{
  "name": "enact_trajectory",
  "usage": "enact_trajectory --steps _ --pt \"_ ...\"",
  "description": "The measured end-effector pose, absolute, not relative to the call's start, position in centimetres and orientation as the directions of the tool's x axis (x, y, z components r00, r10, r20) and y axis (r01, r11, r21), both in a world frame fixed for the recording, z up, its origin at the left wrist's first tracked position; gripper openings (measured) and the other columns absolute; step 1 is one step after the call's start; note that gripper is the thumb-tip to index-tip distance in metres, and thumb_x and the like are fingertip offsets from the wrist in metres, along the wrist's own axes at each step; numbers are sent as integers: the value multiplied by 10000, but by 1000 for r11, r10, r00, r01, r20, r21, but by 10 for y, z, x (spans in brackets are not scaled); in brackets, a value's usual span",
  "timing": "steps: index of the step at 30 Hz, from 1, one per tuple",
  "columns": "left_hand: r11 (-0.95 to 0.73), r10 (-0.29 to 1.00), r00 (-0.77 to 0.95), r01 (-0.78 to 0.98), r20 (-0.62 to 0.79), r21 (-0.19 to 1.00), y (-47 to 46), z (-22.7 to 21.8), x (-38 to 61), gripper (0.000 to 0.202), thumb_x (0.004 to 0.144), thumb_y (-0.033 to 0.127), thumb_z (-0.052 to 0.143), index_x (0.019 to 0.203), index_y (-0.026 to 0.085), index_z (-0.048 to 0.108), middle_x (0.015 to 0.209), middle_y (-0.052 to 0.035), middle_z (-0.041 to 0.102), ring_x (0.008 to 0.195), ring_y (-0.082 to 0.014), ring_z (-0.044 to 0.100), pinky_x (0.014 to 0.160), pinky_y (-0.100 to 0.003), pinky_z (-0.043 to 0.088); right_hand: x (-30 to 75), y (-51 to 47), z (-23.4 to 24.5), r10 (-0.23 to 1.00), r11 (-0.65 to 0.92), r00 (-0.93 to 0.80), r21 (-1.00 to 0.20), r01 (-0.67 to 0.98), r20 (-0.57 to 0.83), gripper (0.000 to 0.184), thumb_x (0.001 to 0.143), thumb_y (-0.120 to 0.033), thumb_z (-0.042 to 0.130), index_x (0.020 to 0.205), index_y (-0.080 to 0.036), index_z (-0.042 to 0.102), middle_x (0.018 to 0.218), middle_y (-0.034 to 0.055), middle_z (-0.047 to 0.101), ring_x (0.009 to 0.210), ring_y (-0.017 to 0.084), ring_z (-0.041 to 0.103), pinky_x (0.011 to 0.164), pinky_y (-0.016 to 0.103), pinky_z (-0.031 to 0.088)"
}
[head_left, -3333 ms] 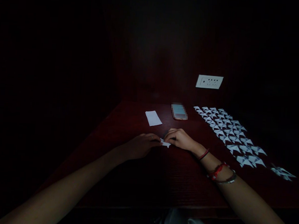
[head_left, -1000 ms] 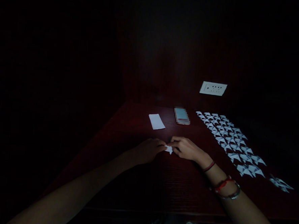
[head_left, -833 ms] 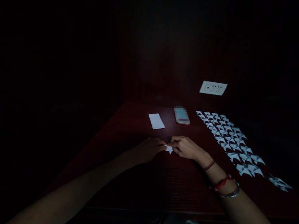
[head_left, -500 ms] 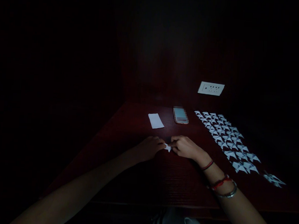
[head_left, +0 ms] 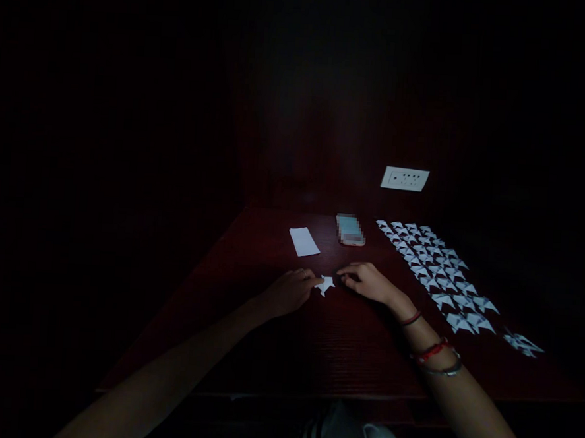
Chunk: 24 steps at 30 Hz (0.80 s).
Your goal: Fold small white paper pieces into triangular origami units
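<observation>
A small folded white paper piece [head_left: 325, 285] lies on the dark red table [head_left: 344, 341]. My left hand [head_left: 291, 291] is curled, and its fingertips pinch the piece's left edge. My right hand [head_left: 365, 281] rests on the table just right of the piece, a small gap away, with its fingers curled together and nothing in them. Red cords and a bracelet circle my right wrist [head_left: 433, 356]. The scene is very dark.
A flat white paper slip [head_left: 303, 241] and a phone [head_left: 350, 229] lie farther back. Several folded white paper pieces [head_left: 435, 271] sit in rows along the right side. A white wall socket [head_left: 404, 179] is behind them.
My right hand has let go of the folded piece and drawn a little to the right. The piece now shows fully between my hands. The view has shifted slightly.
</observation>
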<state>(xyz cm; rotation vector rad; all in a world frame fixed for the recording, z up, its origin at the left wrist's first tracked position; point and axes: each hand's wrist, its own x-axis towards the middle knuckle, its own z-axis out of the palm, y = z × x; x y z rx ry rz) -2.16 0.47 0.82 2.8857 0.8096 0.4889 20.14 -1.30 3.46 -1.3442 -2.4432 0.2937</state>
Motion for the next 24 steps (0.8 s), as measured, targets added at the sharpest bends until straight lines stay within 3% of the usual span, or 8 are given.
enact_trajectory --steps 3,6,10,15,19,24 --pt "-841 536 778 460 328 285 8 6 -21 411 761 43 336 1136 197 400 998 -25 478 919 -122 442 826 -258 348 194 -14 33 889 443 -451 -403 801 82 402 756 -329 441 1109 -143 497 827 63 624 692 141 562 625 229 408" --pt "-841 536 771 452 345 298 10 5 -22 385 752 37 340 1094 183 442 1008 -26 479 942 -121 431 848 -261 339 183 -15 28 904 404 -425 -415 815 46 479 726 -371 483 1144 -140 457 759 51 625 650 140 564 590 222 406" --pt "-852 521 796 467 308 236 8 5 -24 339 750 62 368 1042 186 486 999 -27 489 936 -137 434 844 -290 340 173 -9 19 918 384 -393 -372 845 53 437 703 -256 517 1126 -155 472 782 50 630 710 145 572 633 213 401" --pt "-889 457 837 423 301 173 1 6 -23 321 772 83 369 1044 204 489 999 -29 476 932 -143 429 831 -294 338 171 7 15 897 442 -412 -311 841 160 396 684 -89 456 1066 -169 525 896 57 618 780 132 565 680 201 394" --pt "-896 439 841 434 317 88 -5 7 -19 289 792 125 381 1053 203 477 993 -41 456 919 -157 421 807 -302 341 172 17 15 883 470 -436 -309 827 176 370 700 -109 445 1057 -153 535 833 44 630 733 125 570 670 205 404" --pt "-882 439 838 470 323 -21 -12 10 -8 241 808 162 386 1026 189 485 969 -55 462 926 -182 410 784 -314 342 181 11 24 931 360 -308 -354 863 196 326 724 -184 456 1033 -148 554 959 65 606 847 152 558 742 234 404"
